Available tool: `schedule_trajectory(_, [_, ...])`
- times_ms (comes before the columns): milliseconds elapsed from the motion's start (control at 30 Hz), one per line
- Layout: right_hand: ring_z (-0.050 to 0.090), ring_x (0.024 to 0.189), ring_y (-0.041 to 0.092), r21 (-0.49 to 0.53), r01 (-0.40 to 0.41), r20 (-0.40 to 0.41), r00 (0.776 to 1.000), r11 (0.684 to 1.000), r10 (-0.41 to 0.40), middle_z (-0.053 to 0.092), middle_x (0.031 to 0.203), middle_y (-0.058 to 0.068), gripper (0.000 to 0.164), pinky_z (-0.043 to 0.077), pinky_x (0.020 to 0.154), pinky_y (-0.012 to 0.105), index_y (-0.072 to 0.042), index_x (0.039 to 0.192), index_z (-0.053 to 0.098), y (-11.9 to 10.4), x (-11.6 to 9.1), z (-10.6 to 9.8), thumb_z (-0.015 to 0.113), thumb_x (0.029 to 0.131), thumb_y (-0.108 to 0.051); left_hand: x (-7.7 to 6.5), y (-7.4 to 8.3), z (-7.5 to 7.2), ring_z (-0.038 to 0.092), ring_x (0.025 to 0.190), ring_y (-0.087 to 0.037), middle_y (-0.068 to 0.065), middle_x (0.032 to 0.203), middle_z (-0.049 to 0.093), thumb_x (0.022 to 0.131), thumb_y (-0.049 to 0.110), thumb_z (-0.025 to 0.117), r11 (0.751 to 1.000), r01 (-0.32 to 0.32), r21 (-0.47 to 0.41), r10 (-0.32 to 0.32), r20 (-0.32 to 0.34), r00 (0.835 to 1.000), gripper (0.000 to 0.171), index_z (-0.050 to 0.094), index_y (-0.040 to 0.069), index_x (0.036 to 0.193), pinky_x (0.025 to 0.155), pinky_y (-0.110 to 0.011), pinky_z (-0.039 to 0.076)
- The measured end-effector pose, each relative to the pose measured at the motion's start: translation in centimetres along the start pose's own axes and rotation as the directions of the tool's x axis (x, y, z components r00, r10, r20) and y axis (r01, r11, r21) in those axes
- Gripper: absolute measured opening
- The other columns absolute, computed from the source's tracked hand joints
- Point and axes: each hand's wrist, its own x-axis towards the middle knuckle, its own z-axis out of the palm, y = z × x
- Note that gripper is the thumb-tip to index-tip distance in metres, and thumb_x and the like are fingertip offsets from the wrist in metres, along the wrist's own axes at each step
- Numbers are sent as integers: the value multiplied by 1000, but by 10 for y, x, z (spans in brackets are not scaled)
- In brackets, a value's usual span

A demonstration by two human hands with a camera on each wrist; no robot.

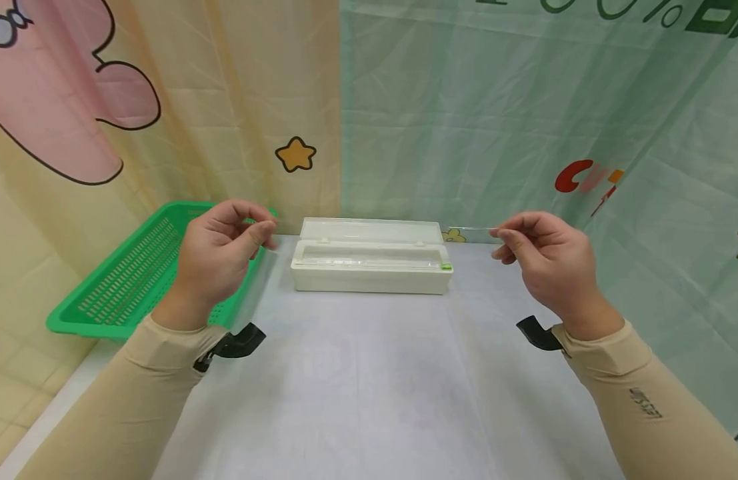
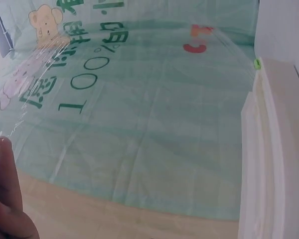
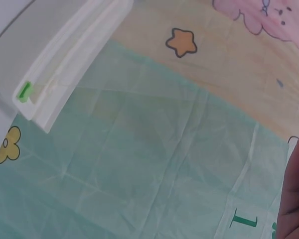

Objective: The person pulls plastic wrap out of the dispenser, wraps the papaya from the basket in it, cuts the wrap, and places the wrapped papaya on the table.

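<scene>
Between my two raised hands stretches a clear sheet of cling film [image 2: 27, 102], most of it nearly invisible against the curtain. My left hand [image 1: 219, 250] pinches one side between thumb and forefinger, level with the basket's right edge. On the other side, my right hand [image 1: 545, 257] pinches the film, whose thin edge shines just left of the fingertips. Behind and between the hands sits a white cling film dispenser [image 1: 371, 281] with its lid [image 1: 371, 231] tipped back. A green slide cutter [image 1: 446, 267] is at its right end, and a clear roll lies inside.
A green plastic basket [image 1: 75, 325] stands at the left, partly behind my left hand and forearm. The white-covered table [image 1: 369, 380] reaches back to a printed curtain [image 1: 405, 120] close behind the dispenser. Black wrist mounts [image 1: 239, 341] stick out from both sleeves.
</scene>
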Motion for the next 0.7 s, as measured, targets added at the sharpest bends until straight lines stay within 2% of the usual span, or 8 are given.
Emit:
schedule_trajectory(167, [70, 62, 1, -14, -42, 23, 999, 999, 42, 75, 88, -18, 5, 58, 66, 16, 11, 98, 70, -2, -5, -2, 67, 95, 11, -5, 2, -1, 66, 62, -8, 5, 92, 71, 95, -4, 73, 1000, 2, 16, -2, 24, 1000, 10, 74, 5, 90, 55, -19, 42])
schedule_trajectory(267, [70, 62, 1, -14, -47, 40, 998, 999, 47, 75, 87, -19, 5, 58, 66, 16, 11, 98, 69, -3, -9, -3, 65, 96, 12, -9, 3, -1, 65, 63, -8, 4, 91, 72, 95, -3, 73, 999, 3, 48, -5, 32, 999, 13, 75, 8, 91, 56, -18, 43])
schedule_trajectory(400, [70, 62, 2, -9, -56, 48, 997, 998, 56, 75, 86, -17, 5, 58, 65, 16, 11, 96, 68, -5, -16, -5, 65, 95, 14, -16, 3, -3, 66, 64, -11, 3, 91, 73, 96, -4, 72, 998, 19, 58, -23, 53, 998, 16, 76, 11, 91, 60, -18, 49])
schedule_trajectory(533, [70, 62, 3, -25, -72, 70, 995, 997, 74, 76, 87, -15, 4, 58, 65, 17, 9, 96, 68, -6, -22, -6, 66, 95, 13, -21, 1, -6, 67, 66, -13, 0, 94, 73, 96, -1, 72, 998, 44, 41, -47, 79, 996, 12, 76, 10, 92, 65, -19, 54])
schedule_trajectory(700, [70, 62, 6, -38, -98, 110, 989, 994, 102, 75, 89, -15, 6, 58, 63, 19, 6, 96, 69, -4, -27, -6, 66, 96, 11, -28, 0, -9, 67, 68, -14, 2, 97, 70, 99, 3, 71, 993, 68, 100, -80, 123, 989, 4, 74, 6, 96, 70, -19, 57])
